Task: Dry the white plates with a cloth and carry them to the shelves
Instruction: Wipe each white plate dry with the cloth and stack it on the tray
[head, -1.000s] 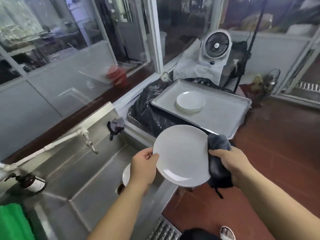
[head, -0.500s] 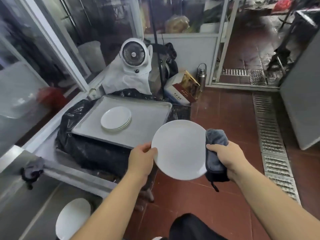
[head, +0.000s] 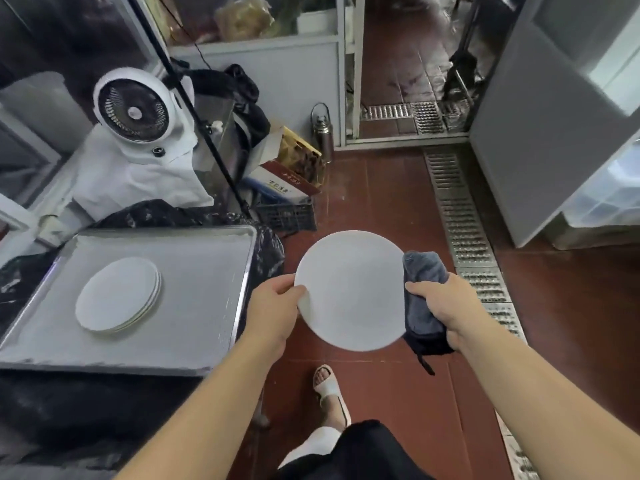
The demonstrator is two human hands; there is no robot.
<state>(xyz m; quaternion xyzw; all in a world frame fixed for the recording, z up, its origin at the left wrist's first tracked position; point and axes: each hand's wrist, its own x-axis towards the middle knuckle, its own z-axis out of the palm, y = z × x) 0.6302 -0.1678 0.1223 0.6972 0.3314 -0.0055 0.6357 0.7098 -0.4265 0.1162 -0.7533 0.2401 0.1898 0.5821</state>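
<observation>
left hand (head: 273, 308) pinching white plate (head: 349, 291) rim, thumb on top | right hand (head: 446, 306) gripping grey cloth (head: 420, 292) against opposite rim

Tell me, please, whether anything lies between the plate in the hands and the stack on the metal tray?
Nothing visible does. The plate, gripped by the left hand and the cloth-holding right hand, hangs over bare floor just right of the tray; the tray surface up to the stack is bare.
</observation>
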